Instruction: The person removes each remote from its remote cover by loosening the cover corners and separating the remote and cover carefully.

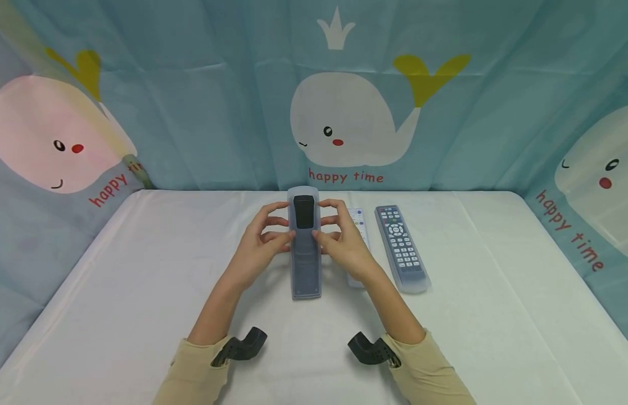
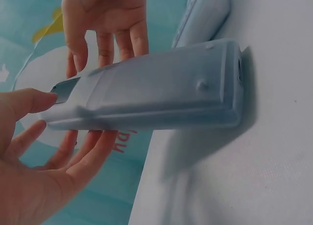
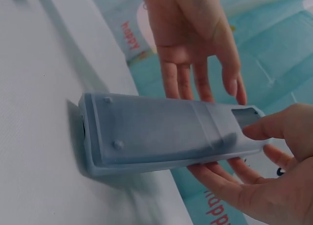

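Between my two hands is a remote control in a translucent bluish sleeve, its back turned toward me. A dark opening in the sleeve's upper part shows the bare remote. My left hand holds the left edge, thumb on the back and fingers along the side. On the opposite edge my right hand pinches it the same way. In the left wrist view the remote's lower end stands on the white cloth, with the upper end tilted up. The right wrist view shows the right thumb beside the opening.
A second sleeved remote lies buttons up on the white tablecloth to the right. Partly behind my right hand is a white remote. A whale-print curtain hangs behind the table. Black wrist mounts sit at both sleeves.
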The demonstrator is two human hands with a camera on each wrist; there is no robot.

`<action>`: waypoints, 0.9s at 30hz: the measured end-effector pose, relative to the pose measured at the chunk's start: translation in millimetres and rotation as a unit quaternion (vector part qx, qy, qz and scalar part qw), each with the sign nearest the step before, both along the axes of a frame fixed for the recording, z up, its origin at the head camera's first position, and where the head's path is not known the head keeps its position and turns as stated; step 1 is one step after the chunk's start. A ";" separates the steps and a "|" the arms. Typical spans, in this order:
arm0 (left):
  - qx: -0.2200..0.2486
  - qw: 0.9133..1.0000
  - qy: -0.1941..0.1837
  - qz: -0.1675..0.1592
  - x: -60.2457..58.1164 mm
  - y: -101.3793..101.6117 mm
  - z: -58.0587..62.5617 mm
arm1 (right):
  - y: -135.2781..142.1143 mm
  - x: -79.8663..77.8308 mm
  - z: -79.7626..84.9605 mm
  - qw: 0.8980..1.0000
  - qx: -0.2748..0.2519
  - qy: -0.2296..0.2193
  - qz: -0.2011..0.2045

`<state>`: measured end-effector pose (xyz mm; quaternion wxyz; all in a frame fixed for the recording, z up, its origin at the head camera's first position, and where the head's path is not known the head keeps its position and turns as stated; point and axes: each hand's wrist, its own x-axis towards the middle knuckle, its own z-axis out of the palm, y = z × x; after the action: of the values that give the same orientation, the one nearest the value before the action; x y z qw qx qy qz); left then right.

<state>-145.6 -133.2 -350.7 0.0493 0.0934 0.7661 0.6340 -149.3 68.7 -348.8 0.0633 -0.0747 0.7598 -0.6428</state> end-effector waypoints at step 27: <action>0.044 0.996 0.037 0.069 -4.2 5.7 16.3 | -6.5 -1.3 18.0 0.993 -0.082 0.062 -0.052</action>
<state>-149.9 -127.5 -334.4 -0.0274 0.0661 0.7435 0.6649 -150.6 62.2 -330.8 -0.0235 -0.0796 0.7100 -0.6993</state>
